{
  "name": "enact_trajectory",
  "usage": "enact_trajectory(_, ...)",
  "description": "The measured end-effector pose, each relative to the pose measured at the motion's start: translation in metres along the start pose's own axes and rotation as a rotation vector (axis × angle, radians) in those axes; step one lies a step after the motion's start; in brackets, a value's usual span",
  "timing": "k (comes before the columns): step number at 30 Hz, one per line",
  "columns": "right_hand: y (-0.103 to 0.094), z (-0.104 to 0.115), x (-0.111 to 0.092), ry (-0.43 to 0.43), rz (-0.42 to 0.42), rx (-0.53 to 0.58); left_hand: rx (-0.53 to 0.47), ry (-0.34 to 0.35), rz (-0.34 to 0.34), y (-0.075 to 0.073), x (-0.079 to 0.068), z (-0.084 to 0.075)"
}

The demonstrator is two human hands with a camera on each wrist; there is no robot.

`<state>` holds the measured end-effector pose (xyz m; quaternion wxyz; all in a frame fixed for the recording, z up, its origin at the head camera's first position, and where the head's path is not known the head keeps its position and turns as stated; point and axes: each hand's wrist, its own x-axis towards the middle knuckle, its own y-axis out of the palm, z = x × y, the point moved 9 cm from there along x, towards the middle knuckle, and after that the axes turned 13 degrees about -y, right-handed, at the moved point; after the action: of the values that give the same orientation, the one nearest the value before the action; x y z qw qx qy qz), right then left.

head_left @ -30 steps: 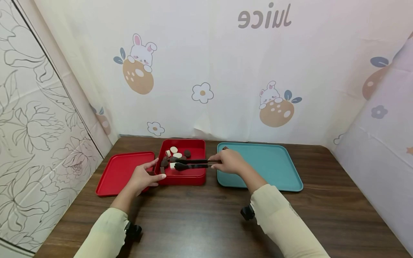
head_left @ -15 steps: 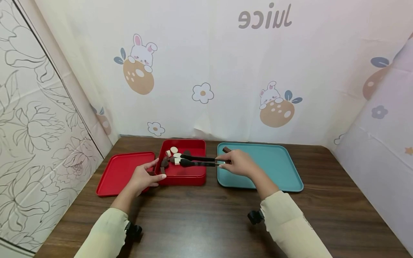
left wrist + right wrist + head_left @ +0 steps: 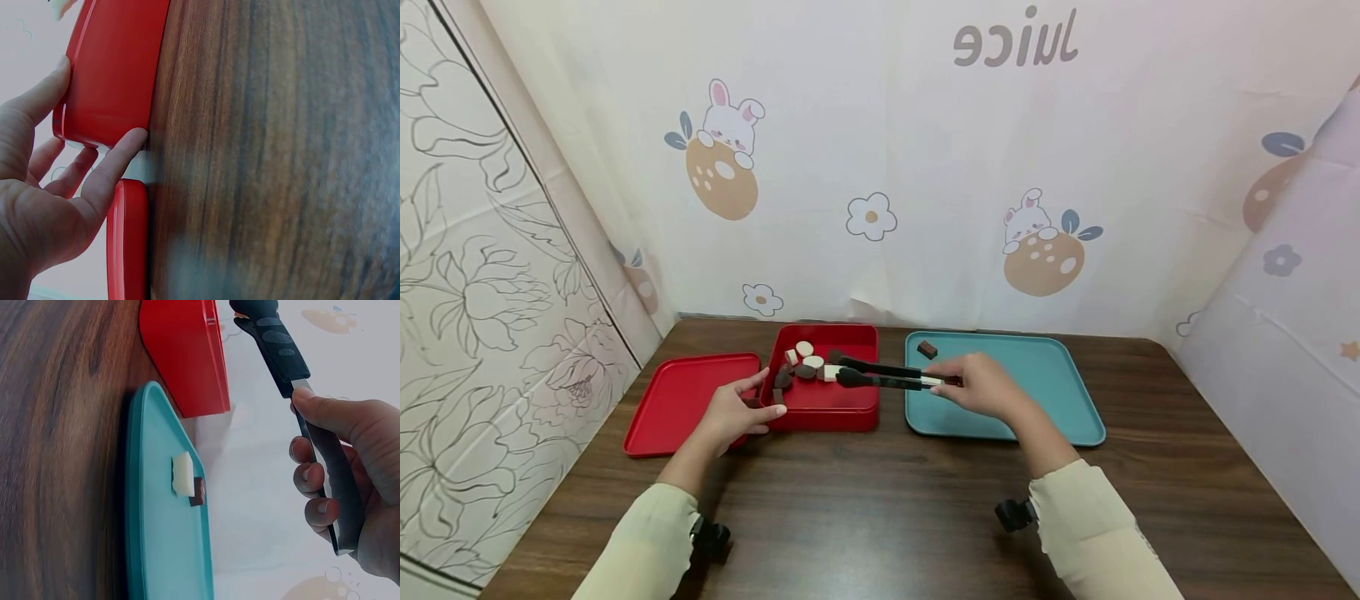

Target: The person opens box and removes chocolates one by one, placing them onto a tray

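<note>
My right hand point(image 3: 981, 386) holds black-tipped metal tongs point(image 3: 880, 375). Their tips hang over a red box point(image 3: 859, 396) with a white block-shaped piece point(image 3: 831, 373) between them. At the box's left front corner, my left hand point(image 3: 733, 410) holds on, thumb on the front and fingers along the left side; in the left wrist view that hand point(image 3: 59, 200) touches the red wall point(image 3: 115, 69). White and dark brown pieces, probably chocolates, lie mostly in the left half of the box, among them a white round one point(image 3: 804, 348).
Right of the box stands a teal tray point(image 3: 1037, 375) with a dark brown block point(image 3: 927, 349); the right wrist view also shows a white block point(image 3: 182, 474) in it. A red tray-like lid point(image 3: 677, 404) lies at the left on the wooden table point(image 3: 865, 508). A curtain point(image 3: 880, 167) hangs behind.
The right hand and tongs have moved right, carrying the white piece from the box's left part towards its middle. The brown block in the teal tray is now uncovered. The left hand stays put.
</note>
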<state>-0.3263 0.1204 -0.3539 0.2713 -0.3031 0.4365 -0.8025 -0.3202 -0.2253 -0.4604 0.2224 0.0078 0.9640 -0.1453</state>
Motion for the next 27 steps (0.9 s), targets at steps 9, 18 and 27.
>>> enact_trajectory(9,-0.009,-0.001,-0.021,0.019,-0.024,0.007,-0.009,-0.002,0.000,-0.001,0.001,0.001)
enact_trajectory(18,-0.015,-0.008,-0.045,0.052,-0.054,0.010,0.001,-0.005,-0.008,-0.002,0.003,0.001)
enact_trajectory(27,-0.022,-0.016,-0.071,0.082,-0.065,0.012,0.015,-0.017,-0.017,-0.003,0.003,0.001)
